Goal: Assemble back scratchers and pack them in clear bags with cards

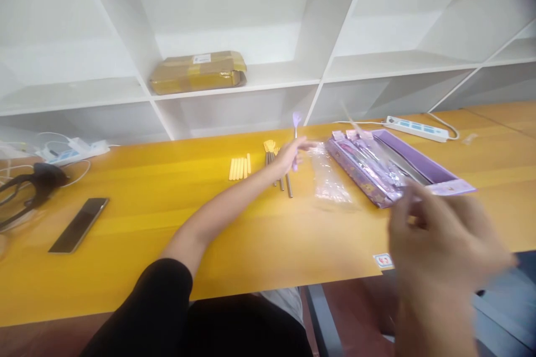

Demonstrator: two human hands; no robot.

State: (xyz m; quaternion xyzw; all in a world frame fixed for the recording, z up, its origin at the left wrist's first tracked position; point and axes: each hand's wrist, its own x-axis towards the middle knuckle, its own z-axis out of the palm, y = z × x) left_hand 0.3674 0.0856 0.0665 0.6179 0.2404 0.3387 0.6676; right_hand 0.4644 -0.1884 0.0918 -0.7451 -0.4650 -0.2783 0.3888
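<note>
My left hand [288, 157] reaches across the desk, its fingers around a purple back scratcher [296, 119] with a hand-shaped head. Its metal rod is partly hidden by the hand. Just left of it lie several yellow-headed back scratchers [270, 146] with metal rods, and several loose yellow handles [239, 168] in a row. My right hand [439, 234], blurred and close to the camera, is closed with fingertips pinched; what it holds is unclear. Beyond it, a purple patterned open box [360, 175] carries clear plastic packs [377, 159].
A crumpled clear plastic bag [330, 175] lies left of the box. Power strips [416, 129] rest at the back right and back left. A phone [79, 226] and a black strapped object [36, 189] lie left. A taped cardboard box [199, 72] sits on the white shelf [272, 75].
</note>
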